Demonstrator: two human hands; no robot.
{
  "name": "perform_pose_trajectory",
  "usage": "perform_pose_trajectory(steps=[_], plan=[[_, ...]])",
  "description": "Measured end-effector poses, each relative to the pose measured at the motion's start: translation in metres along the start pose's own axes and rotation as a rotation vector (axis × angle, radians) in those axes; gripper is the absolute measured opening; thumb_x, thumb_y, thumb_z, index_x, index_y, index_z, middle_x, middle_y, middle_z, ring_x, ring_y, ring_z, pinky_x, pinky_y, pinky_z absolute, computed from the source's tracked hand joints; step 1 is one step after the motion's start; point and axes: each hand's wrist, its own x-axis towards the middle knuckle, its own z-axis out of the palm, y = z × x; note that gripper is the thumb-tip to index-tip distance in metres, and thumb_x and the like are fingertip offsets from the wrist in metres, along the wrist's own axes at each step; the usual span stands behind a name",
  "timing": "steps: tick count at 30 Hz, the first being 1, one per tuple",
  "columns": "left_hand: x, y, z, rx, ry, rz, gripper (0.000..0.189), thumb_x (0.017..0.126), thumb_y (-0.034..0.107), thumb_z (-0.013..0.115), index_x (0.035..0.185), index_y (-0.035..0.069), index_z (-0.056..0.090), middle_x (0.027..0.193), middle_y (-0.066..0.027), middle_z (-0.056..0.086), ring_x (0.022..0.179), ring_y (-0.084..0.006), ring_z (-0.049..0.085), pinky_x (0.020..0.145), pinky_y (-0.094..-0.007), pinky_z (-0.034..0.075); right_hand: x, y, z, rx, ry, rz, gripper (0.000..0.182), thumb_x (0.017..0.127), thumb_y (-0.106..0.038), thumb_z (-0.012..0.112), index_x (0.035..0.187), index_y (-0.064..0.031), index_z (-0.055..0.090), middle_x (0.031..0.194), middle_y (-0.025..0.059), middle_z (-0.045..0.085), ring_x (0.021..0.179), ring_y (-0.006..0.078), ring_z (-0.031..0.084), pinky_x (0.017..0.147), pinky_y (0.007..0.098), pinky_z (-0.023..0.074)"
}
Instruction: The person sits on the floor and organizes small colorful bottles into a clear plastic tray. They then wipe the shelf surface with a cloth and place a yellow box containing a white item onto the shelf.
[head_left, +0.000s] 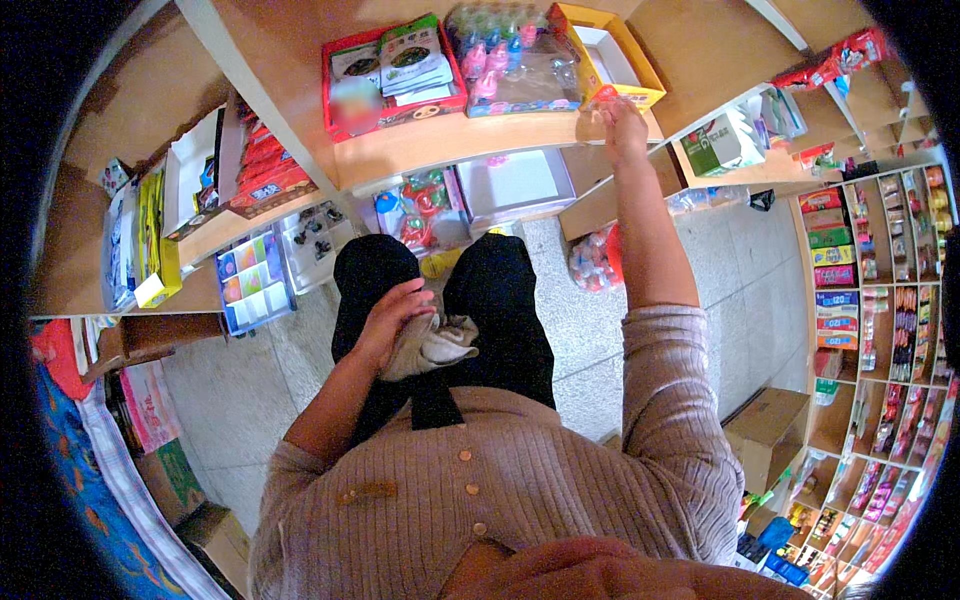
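Observation:
On the lap, my left hand (394, 319) is closed around a crumpled beige cloth (442, 341), its fingers curled over the near edge. My right hand (624, 127) reaches far forward to the front lip of a wooden shelf (525, 129). Its bent fingers pinch a small red-and-clear plastic piece (604, 93), partly hidden and blurred. Just beyond the fingers stands an open yellow carton (637, 94) with a white inside. To its left is a clear-fronted tray (525, 106) with pink and blue bottle-shaped items (496, 56). Farther left, a red box (330, 86) holds green-and-white packets (411, 56).
Below the shelf stand a white-lined box (517, 184) and a tray of wrapped toys (420, 206). A red-lidded clear jar (596, 259) sits on the tiled floor (600, 352). Stocked shelving (874, 292) and a cardboard box (772, 427) are at right. A wooden divider (247, 90) rises at left.

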Motion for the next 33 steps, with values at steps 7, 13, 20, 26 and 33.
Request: perform_pose_trajectory(steps=[7,13,20,26,33], plan=[[0.001,0.001,0.002,0.058,-0.039,0.034,0.044,0.087,0.018,0.058,0.126,0.003,0.046,0.111,-0.0100,0.060,0.100,-0.0221,0.058,0.088,-0.0327,0.045,-0.008,0.021,-0.020,-0.019,0.113,-0.071,0.026,0.084,-0.007,0.057,0.110,0.0002,0.053,0.095,0.0053,0.057,0.083,0.0142,0.056,0.074,0.0254,0.0462],[-0.019,0.007,0.004,0.514,-0.187,0.183,0.047,0.085,0.019,0.062,0.127,0.005,0.046,0.118,-0.0100,0.056,0.105,-0.0206,0.055,0.093,-0.0331,0.042,-0.168,0.070,-0.006,-0.250,0.115,-0.069,0.030,0.084,-0.016,0.062,0.111,-0.0019,0.058,0.102,0.0058,0.061,0.092,0.0147,0.057,0.082,0.0278,0.0459],[-0.028,0.015,0.005,1.298,-0.293,0.222,0.054,0.075,0.035,0.071,0.116,0.002,0.055,0.111,-0.0168,0.060,0.105,-0.0279,0.058,0.090,-0.0356,0.044,-0.316,0.126,0.021,-0.582,-0.934,0.114,0.030,0.089,-0.026,0.057,0.108,-0.0021,0.060,0.101,0.0136,0.064,0.087,0.0218,0.062,0.078,0.0334,0.0494],[-0.032,0.023,0.008,1.173,-0.027,0.308,0.038,0.078,0.029,0.067,0.105,0.003,0.061,0.098,-0.0139,0.065,0.089,-0.0240,0.063,0.082,-0.0335,0.047,-0.318,0.080,0.043,-0.424,-1.110,0.663,0.065,0.089,-0.054,0.046,0.127,-0.0017,0.049,0.124,0.0126,0.054,0.114,0.0219,0.049,0.099,0.0328,0.0365],[-0.029,0.028,-0.005,0.392,0.108,0.136,0.033,0.086,0.029,0.063,0.109,0.006,0.058,0.095,-0.0049,0.062,0.090,-0.0164,0.059,0.079,-0.0297,0.048,-0.316,0.102,0.046,-0.411,-0.929,0.499,0.034,0.087,-0.036,0.060,0.103,-0.0060,0.063,0.085,-0.0004,0.062,0.076,0.0083,0.056,0.066,0.0244,0.0463]])
